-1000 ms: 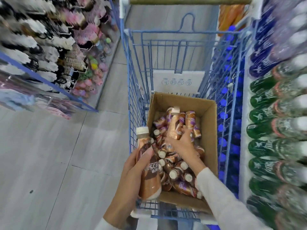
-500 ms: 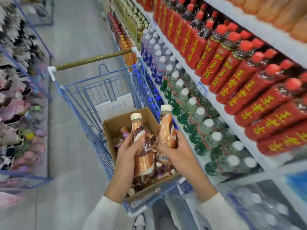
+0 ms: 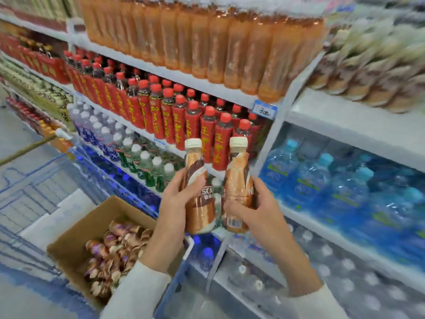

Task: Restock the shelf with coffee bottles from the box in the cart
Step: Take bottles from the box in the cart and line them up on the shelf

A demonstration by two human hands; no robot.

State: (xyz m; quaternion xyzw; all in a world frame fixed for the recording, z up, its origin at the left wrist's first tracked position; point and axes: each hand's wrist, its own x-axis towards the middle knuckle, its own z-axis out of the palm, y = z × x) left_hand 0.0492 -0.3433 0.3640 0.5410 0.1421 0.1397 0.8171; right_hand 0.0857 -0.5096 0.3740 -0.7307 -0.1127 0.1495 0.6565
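Copper-brown swirled coffee bottles (image 3: 200, 199) with cream caps; red-capped red bottles (image 3: 179, 120).

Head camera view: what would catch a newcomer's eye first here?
At centre, the left hand grips the left bottle and the right hand the right bottle, both coffee, caps up, before the shelves. Behind them stand rows of red bottles, with orange bottles on the shelf above. At lower left, the cardboard box holds more coffee bottles.
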